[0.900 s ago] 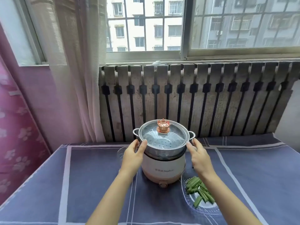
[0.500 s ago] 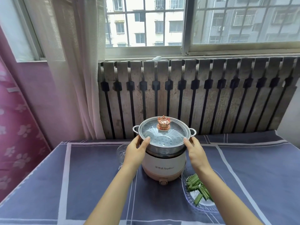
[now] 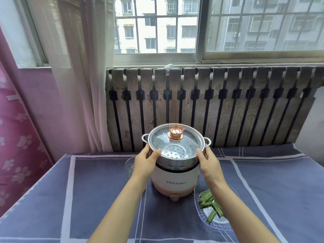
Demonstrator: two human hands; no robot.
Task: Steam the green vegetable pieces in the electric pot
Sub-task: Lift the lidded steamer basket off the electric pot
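Both hands, left hand and right hand, grip opposite sides of the perforated steel steamer basket under its glass lid, atop one white-and-pink electric pot. The green vegetable pieces, roughly a dozen, lie on one clear plate right of the pot, on the blue-clothed worktop. An uneven lift could slide the lid off

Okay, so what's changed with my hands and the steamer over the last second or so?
Both hands closed in on the steamer basket: the left hand and right hand went from touching its sides to wrapping its rim from either side. The glass lid stays on, the basket still sits on the electric pot, and the green vegetable pieces remain in their dish.
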